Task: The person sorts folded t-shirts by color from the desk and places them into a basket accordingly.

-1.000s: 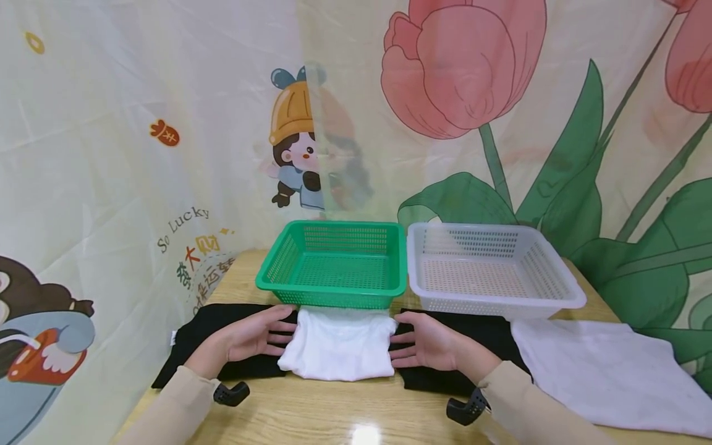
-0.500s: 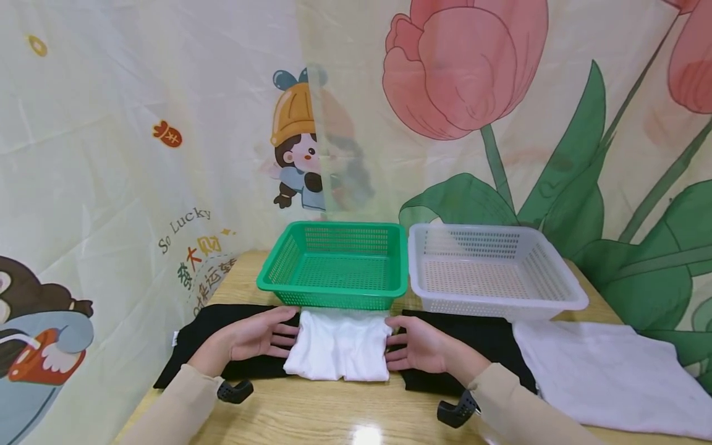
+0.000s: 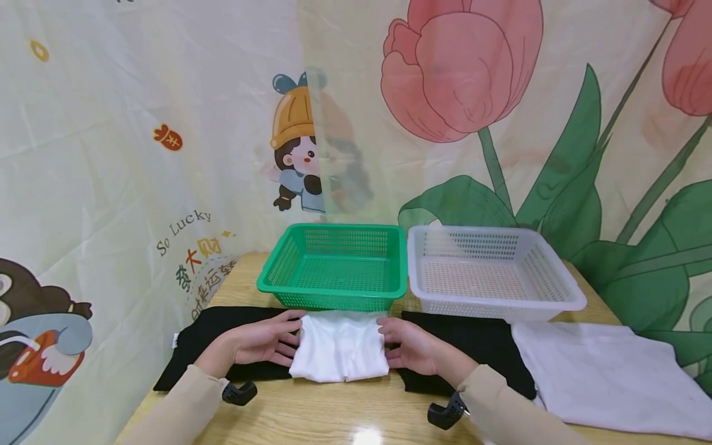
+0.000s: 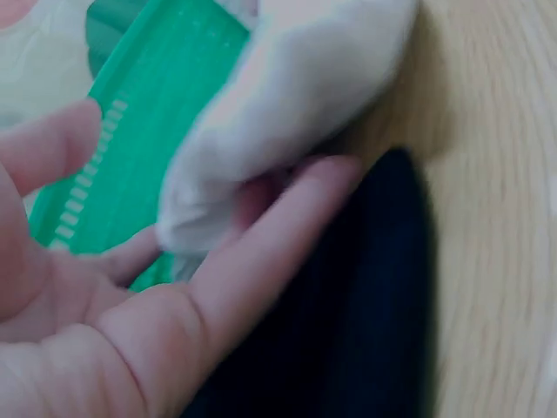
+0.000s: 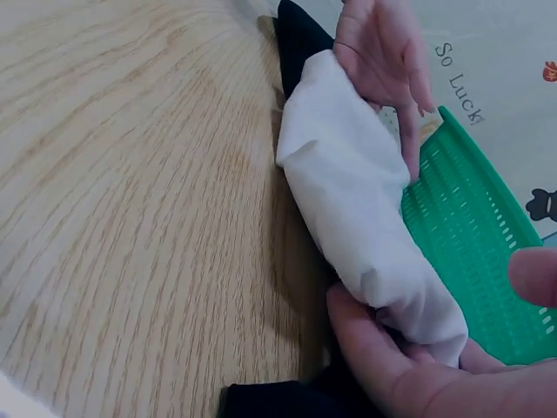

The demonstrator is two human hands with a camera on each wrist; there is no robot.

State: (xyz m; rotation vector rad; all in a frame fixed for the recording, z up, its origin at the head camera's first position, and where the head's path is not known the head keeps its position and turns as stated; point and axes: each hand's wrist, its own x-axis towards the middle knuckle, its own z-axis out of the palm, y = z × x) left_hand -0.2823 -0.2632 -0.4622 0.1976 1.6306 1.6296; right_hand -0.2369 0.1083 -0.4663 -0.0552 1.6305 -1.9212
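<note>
The left hand (image 3: 264, 343) is at the left end of the folded white cloth (image 3: 340, 347), its fingers extended and loosely spread against the end, with the thumb held apart from the cloth. The right hand (image 3: 411, 346) is at the opposite end in a matching position: fingers lightly bent and reaching under the cloth's edge, thumb well clear of it. Neither hand pinches the cloth. The white cloth lies between the two hands, just in front of the green basket (image 3: 334, 292); whether its underside rests fully on the table (image 3: 311, 415) cannot be told. Left black cloth (image 3: 214, 324) extends beneath the left hand and carries a small white tag (image 3: 175, 340) on its outer edge. Right black cloth (image 3: 473, 340) extends beneath and beyond the right hand. A pale cloth (image 3: 612, 377) is spread flat at the far right, adjoining the right black cloth. The white basket (image 3: 495, 303) stands upright immediately right of the green basket. A printed sheet (image 3: 167, 80) hangs behind the table.
</note>
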